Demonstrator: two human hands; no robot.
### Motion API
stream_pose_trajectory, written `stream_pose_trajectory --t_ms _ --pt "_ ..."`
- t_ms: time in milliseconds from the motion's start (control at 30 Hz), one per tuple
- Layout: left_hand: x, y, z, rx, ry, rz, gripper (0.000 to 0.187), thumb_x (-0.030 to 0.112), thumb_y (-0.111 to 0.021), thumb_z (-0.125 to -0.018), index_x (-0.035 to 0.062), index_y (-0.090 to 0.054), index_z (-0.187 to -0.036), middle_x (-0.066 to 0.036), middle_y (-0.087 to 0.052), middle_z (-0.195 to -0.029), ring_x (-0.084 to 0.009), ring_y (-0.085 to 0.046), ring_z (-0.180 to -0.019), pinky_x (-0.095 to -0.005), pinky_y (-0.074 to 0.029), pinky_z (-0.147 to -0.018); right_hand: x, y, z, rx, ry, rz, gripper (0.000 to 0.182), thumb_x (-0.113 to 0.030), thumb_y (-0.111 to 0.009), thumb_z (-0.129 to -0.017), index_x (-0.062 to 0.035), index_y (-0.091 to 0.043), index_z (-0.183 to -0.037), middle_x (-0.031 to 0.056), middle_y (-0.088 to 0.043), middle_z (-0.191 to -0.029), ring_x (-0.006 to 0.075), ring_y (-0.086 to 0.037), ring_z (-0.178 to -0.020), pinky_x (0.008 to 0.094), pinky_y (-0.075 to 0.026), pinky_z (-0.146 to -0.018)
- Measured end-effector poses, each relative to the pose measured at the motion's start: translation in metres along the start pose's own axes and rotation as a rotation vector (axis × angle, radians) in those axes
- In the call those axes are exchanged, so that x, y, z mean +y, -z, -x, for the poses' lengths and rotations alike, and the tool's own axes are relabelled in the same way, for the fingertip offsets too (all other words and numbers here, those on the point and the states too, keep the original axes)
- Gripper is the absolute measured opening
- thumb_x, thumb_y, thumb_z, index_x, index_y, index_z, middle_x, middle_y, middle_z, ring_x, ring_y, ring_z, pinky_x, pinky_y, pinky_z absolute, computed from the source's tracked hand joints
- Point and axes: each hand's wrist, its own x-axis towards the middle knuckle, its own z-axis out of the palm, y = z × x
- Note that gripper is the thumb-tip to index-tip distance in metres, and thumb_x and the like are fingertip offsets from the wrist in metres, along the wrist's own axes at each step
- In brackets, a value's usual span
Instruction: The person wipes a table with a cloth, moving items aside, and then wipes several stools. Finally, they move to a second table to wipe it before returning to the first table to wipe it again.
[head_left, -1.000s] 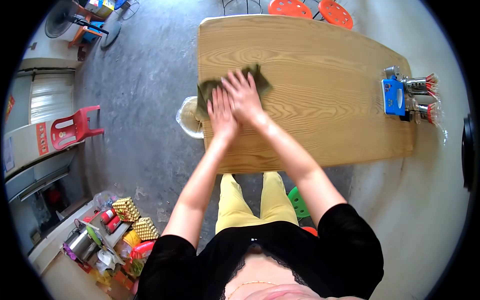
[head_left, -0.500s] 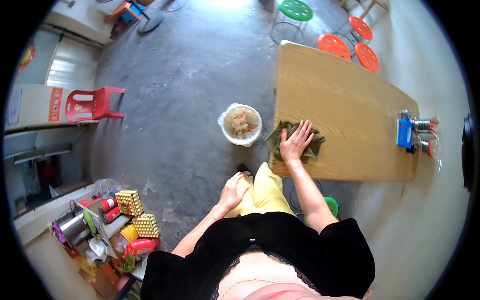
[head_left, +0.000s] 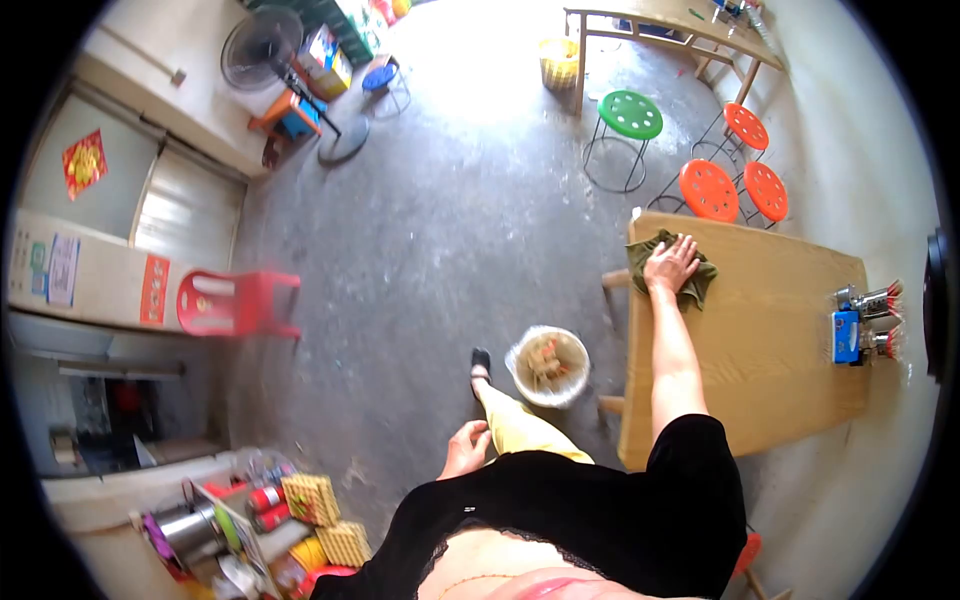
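Observation:
My right hand (head_left: 672, 264) lies with its fingers stretched out on a dark green cloth (head_left: 704, 288), pressing it to the wooden table (head_left: 765, 330). The cloth is bunched around the palm, close to the table's far left corner. Down by my yellow-trousered leg (head_left: 530, 425), my left hand (head_left: 466, 449) hangs with loosely bent fingers and nothing visible in it. A lined white bin (head_left: 515, 365) with rubbish inside stands on the floor between my leg and the table.
A blue box (head_left: 846, 336) and metal holders stand against the wall side of the table. Beyond it are a green stool (head_left: 631, 115) and several orange stools (head_left: 709, 190). A red chair (head_left: 225, 303) is at left, with egg trays (head_left: 312, 499) below.
My right hand and the cloth have slid from the table's near left part toward its far left corner. I have stepped forward, and my left hand has shifted beside my leg.

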Motion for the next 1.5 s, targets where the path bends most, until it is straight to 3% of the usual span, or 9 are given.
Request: stream_pose_trajectory --t_ms 367,700,833,900,967,1000,1100,1367,1500 --pt "-0.075 0.201 -0.189 0.026 0.492 0.145 0.029 0.028 -0.062 -0.097 0.0060 -0.064 -0.115 -0.004 -0.070 -0.098 -0.0112 -0.066 -0.080 -0.0261 -0.050 -0.059 -0.019 -0.021 -0.062 0.046 -0.324 0.131 0.054 -0.037 -0.043 -0.099 -0.0089 -0.043 -0.145 0.0095 -0.038 -0.154 0.0265 -0.030 -0.144 0.0536 -0.021 -0.116" --pt "-0.220 0.266 -0.361 0.048 0.466 -0.118 0.030 0.030 -0.068 -0.090 0.0002 -0.072 -0.092 -0.009 -0.073 -0.082 -0.0166 -0.067 -0.074 -0.0348 -0.054 -0.071 -0.049 -0.022 -0.043 0.018 -0.486 0.146 0.051 -0.029 -0.045 -0.099 0.0002 -0.045 -0.141 0.0147 -0.041 -0.151 0.0309 -0.032 -0.143 0.0553 -0.024 -0.115" --pt "-0.148 0.272 -0.481 -0.010 0.245 -0.313 0.034 0.034 -0.068 -0.088 0.0011 -0.072 -0.094 -0.013 -0.073 -0.085 -0.0232 -0.070 -0.080 -0.0384 -0.054 -0.076 -0.075 -0.024 -0.040 -0.130 -0.374 0.026 0.048 -0.027 -0.040 -0.102 0.0046 -0.047 -0.138 0.0159 -0.042 -0.150 0.0320 -0.029 -0.145 0.0560 -0.020 -0.116" --pt "-0.019 0.256 -0.537 0.115 0.000 -0.354 0.036 0.035 -0.065 -0.089 0.0008 -0.071 -0.099 -0.016 -0.073 -0.094 -0.0292 -0.070 -0.094 -0.0414 -0.053 -0.083 -0.128 -0.004 -0.040 0.049 -0.406 -0.480 0.043 -0.028 -0.040 -0.102 0.0077 -0.060 -0.115 0.0282 -0.059 -0.124 0.0417 -0.057 -0.111 0.0477 -0.045 -0.095" --pt "0.201 0.205 -0.601 -0.173 -0.239 -0.364 0.042 0.040 -0.059 -0.093 0.0029 -0.067 -0.111 -0.014 -0.071 -0.109 -0.0298 -0.066 -0.106 -0.0399 -0.050 -0.093 -0.194 -0.041 -0.055 0.006 -0.819 -0.974 0.049 -0.038 -0.040 -0.103 0.0031 -0.065 -0.096 0.0137 -0.070 -0.083 0.0296 -0.065 -0.074 0.0417 -0.052 -0.072" --pt "0.283 0.156 -0.638 -0.403 -0.586 -0.286 0.047 0.043 -0.061 -0.093 0.0042 -0.065 -0.119 -0.016 -0.069 -0.115 -0.0293 -0.065 -0.110 -0.0384 -0.049 -0.096 -0.233 -0.023 -0.072 -0.026 -0.860 -1.154 0.048 -0.038 -0.041 -0.103 0.0023 -0.066 -0.098 0.0117 -0.070 -0.087 0.0249 -0.066 -0.076 0.0384 -0.053 -0.073" --pt "0.403 0.110 -0.627 -0.801 -0.534 -0.085 0.058 0.043 -0.064 -0.094 0.0056 -0.051 -0.137 -0.018 -0.062 -0.127 -0.0267 -0.061 -0.117 -0.0378 -0.049 -0.097 -0.326 0.033 -0.127 -0.155 -0.790 -1.703 0.043 -0.035 -0.042 -0.104 0.0004 -0.067 -0.106 0.0075 -0.070 -0.097 0.0168 -0.067 -0.083 0.0317 -0.055 -0.076" --pt "0.550 0.013 -0.669 -0.841 -0.622 -0.055 0.040 0.023 -0.073 -0.089 0.0036 -0.053 -0.118 -0.005 -0.062 -0.077 -0.0148 -0.063 -0.077 -0.0309 -0.053 -0.072 -0.351 0.021 -0.272 -0.260 -0.473 -1.683 0.045 -0.037 -0.043 -0.106 0.0020 -0.063 -0.114 0.0065 -0.064 -0.103 0.0150 -0.056 -0.096 0.0296 -0.046 -0.085" --pt "0.598 0.000 -0.703 -0.748 -0.804 -0.013 0.038 0.026 -0.074 -0.089 0.0044 -0.054 -0.114 -0.005 -0.061 -0.099 -0.0147 -0.061 -0.094 -0.0311 -0.054 -0.077 -0.360 0.030 -0.349 -0.209 -0.319 -1.680 0.046 -0.037 -0.042 -0.106 0.0024 -0.061 -0.118 0.0041 -0.061 -0.108 0.0134 -0.054 -0.100 0.0287 -0.044 -0.089"
